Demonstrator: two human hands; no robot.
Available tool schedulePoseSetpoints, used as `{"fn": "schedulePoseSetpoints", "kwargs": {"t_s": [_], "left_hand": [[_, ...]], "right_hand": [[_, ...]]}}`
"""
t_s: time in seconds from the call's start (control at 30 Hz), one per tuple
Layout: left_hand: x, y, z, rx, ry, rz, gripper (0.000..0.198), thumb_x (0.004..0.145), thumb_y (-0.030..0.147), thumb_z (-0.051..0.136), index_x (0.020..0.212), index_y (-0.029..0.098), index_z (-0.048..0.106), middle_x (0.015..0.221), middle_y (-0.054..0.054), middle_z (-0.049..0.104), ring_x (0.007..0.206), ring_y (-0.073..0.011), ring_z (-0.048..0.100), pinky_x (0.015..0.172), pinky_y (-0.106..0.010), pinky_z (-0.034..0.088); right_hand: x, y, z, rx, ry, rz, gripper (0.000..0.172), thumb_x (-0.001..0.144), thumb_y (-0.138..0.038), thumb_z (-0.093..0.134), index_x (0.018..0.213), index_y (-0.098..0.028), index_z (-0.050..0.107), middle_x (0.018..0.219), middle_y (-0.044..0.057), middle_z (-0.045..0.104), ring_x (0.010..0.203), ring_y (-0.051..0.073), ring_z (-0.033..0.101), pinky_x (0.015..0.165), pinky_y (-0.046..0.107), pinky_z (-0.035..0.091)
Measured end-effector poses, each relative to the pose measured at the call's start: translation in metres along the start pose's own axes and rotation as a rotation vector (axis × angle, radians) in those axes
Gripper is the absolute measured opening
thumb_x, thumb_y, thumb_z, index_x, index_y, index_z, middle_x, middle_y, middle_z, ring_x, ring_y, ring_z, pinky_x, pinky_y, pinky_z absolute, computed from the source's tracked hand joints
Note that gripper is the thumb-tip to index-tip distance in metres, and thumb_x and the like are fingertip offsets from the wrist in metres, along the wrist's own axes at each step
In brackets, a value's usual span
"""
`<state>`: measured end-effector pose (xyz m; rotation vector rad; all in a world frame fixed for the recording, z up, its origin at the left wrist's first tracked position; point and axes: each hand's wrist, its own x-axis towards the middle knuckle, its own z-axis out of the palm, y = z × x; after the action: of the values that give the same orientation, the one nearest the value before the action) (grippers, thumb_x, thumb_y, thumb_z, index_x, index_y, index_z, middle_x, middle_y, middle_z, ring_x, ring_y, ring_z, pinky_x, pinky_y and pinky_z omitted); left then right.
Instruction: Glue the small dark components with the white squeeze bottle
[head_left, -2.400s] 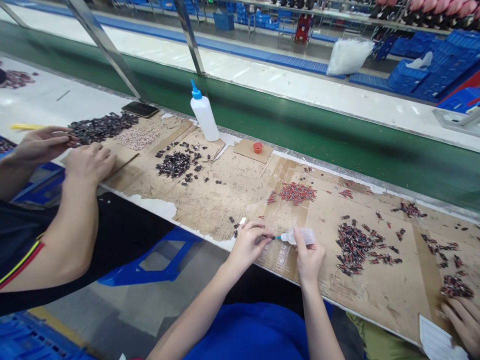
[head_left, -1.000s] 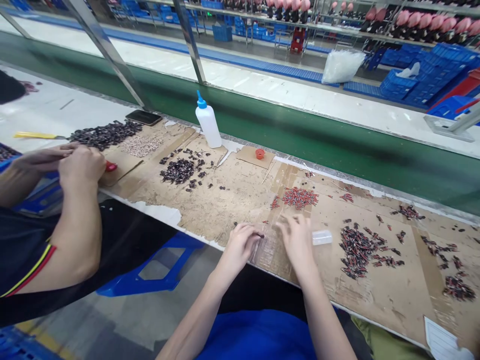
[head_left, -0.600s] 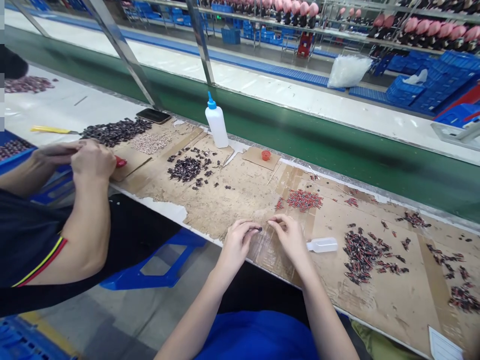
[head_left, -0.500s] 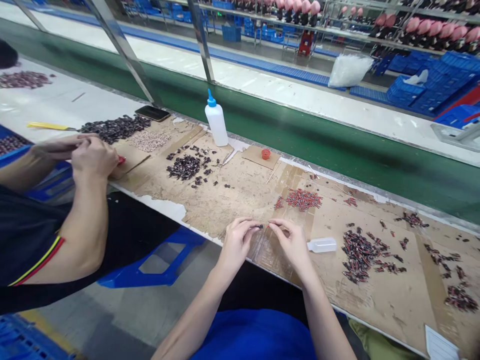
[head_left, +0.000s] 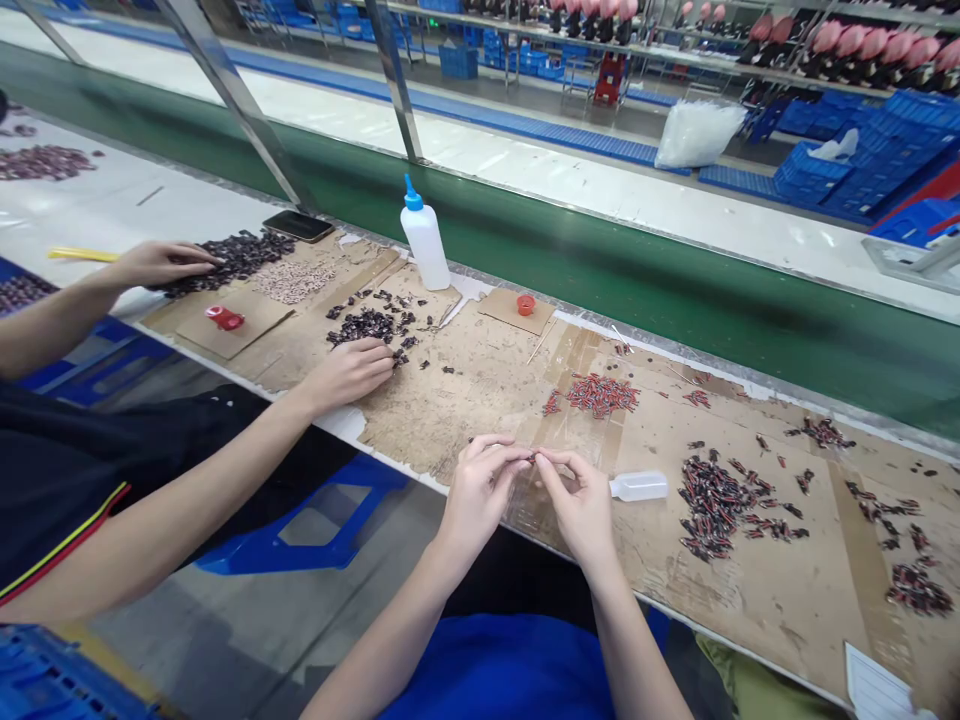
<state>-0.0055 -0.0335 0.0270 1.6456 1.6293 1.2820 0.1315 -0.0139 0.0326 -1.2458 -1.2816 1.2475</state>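
Observation:
Over the near part of the cardboard, my left hand [head_left: 480, 492] and my right hand [head_left: 582, 502] meet at the fingertips. The left thumb and fingers pinch a small dark part [head_left: 532, 458], mostly covered by the fingers. My right hand is closed in a pinch at the same spot; the tiny red piece it held is now hidden. Just right of that hand lies a small clear bottle [head_left: 641, 486]. Beyond the hands is a pile of small red pieces [head_left: 602, 396]. To the right spreads a heap of black-and-red parts [head_left: 709, 500].
A co-worker's hand [head_left: 349, 375] touches a pile of dark parts [head_left: 367, 325]; their other hand [head_left: 165, 263] is at another black pile [head_left: 251, 252]. A white squeeze bottle [head_left: 427, 245] stands at the back, near a red cap [head_left: 525, 304]. A phone [head_left: 298, 226] lies farther left.
My hands have come together, bringing the dark part and red piece to one spot. The co-worker's hands have separated, one reaching each dark pile, leaving a red object on the cardboard.

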Motion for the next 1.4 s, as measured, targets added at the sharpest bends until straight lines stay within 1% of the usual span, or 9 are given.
{"fn": "schedulePoseSetpoints", "kwargs": {"t_s": [0.37, 0.47, 0.7, 0.9, 1.07, 1.17, 1.2, 1.27, 1.4], "left_hand": [[0.002, 0.012, 0.004, -0.306, -0.077, -0.132, 0.013, 0.081, 0.024, 0.065, 0.086, 0.02, 0.076, 0.091, -0.008, 0.072, 0.093, -0.0204, 0.066, 0.088, -0.034, 0.052], [0.001, 0.018, 0.005, -0.295, -0.069, -0.122, 0.012, 0.081, 0.023, 0.063, 0.085, 0.019, 0.074, 0.09, -0.008, 0.07, 0.092, -0.0198, 0.066, 0.087, -0.033, 0.052], [-0.001, 0.032, 0.002, -0.231, -0.128, -0.034, 0.011, 0.084, 0.021, 0.059, 0.086, 0.02, 0.07, 0.088, -0.007, 0.069, 0.09, -0.0195, 0.064, 0.084, -0.032, 0.051], [-0.004, 0.034, 0.017, -0.148, -0.18, 0.005, 0.014, 0.088, 0.024, 0.056, 0.091, 0.021, 0.07, 0.094, -0.008, 0.072, 0.099, -0.0224, 0.063, 0.091, -0.038, 0.047], [0.004, 0.018, 0.018, -0.045, -0.268, -0.007, 0.046, 0.087, 0.028, 0.06, 0.132, 0.027, 0.05, 0.109, -0.007, 0.072, 0.116, -0.0258, 0.058, 0.103, -0.047, 0.036], [0.015, -0.009, -0.003, 0.168, -0.195, -0.022, 0.032, 0.088, 0.021, 0.054, 0.119, 0.028, 0.06, 0.121, -0.007, 0.067, 0.116, -0.0282, 0.056, 0.103, -0.053, 0.031], [0.018, -0.02, -0.011, 0.248, -0.163, -0.031, 0.03, 0.088, 0.016, 0.05, 0.111, 0.028, 0.064, 0.118, -0.007, 0.068, 0.114, -0.0283, 0.057, 0.101, -0.053, 0.031], [0.022, -0.041, -0.028, 0.361, -0.151, -0.024, 0.031, 0.084, 0.008, 0.048, 0.097, 0.027, 0.069, 0.109, -0.007, 0.071, 0.106, -0.0287, 0.059, 0.096, -0.05, 0.034], [0.026, -0.067, -0.046, 0.451, -0.22, 0.057, 0.031, 0.083, 0.008, 0.048, 0.091, 0.027, 0.072, 0.099, -0.007, 0.072, 0.101, -0.028, 0.058, 0.086, -0.042, 0.038]], "right_hand": [[-0.011, 0.002, -0.007, -0.14, 0.095, -0.283, 0.013, 0.085, -0.029, 0.063, 0.087, -0.022, 0.074, 0.087, 0.007, 0.073, 0.086, 0.02, 0.067, 0.079, 0.035, 0.054], [-0.011, -0.001, -0.01, -0.113, 0.103, -0.264, 0.012, 0.084, -0.029, 0.064, 0.084, -0.022, 0.074, 0.085, 0.006, 0.073, 0.085, 0.02, 0.067, 0.079, 0.035, 0.054], [-0.007, 0.0, -0.02, 0.166, 0.038, -0.03, 0.015, 0.07, -0.033, 0.076, 0.082, -0.023, 0.076, 0.08, 0.004, 0.076, 0.076, 0.02, 0.07, 0.071, 0.032, 0.058], [-0.016, -0.002, -0.025, -0.007, 0.122, -0.099, 0.017, 0.081, -0.035, 0.065, 0.085, -0.023, 0.076, 0.089, 0.007, 0.075, 0.083, 0.02, 0.07, 0.076, 0.033, 0.057], [-0.018, 0.007, -0.071, -0.266, 0.317, -0.168, 0.024, 0.082, -0.04, 0.063, 0.087, -0.019, 0.074, 0.09, 0.01, 0.073, 0.084, 0.022, 0.068, 0.079, 0.038, 0.055], [-0.015, 0.014, -0.116, -0.522, 0.582, -0.201, 0.033, 0.084, -0.044, 0.059, 0.096, -0.017, 0.073, 0.097, 0.015, 0.071, 0.086, 0.026, 0.065, 0.077, 0.042, 0.054], [-0.014, 0.016, -0.129, -0.641, 0.605, -0.231, 0.035, 0.085, -0.044, 0.057, 0.099, -0.017, 0.072, 0.097, 0.015, 0.071, 0.089, 0.027, 0.064, 0.079, 0.045, 0.053], [-0.011, 0.018, -0.146, -0.877, 0.523, -0.335, 0.036, 0.087, -0.045, 0.054, 0.105, -0.02, 0.071, 0.106, 0.015, 0.069, 0.1, 0.031, 0.059, 0.09, 0.051, 0.046], [-0.002, 0.024, -0.154, -1.115, 0.083, -0.468, 0.034, 0.089, -0.041, 0.052, 0.117, -0.028, 0.066, 0.126, 0.011, 0.062, 0.121, 0.034, 0.045, 0.098, 0.054, 0.038]]}}
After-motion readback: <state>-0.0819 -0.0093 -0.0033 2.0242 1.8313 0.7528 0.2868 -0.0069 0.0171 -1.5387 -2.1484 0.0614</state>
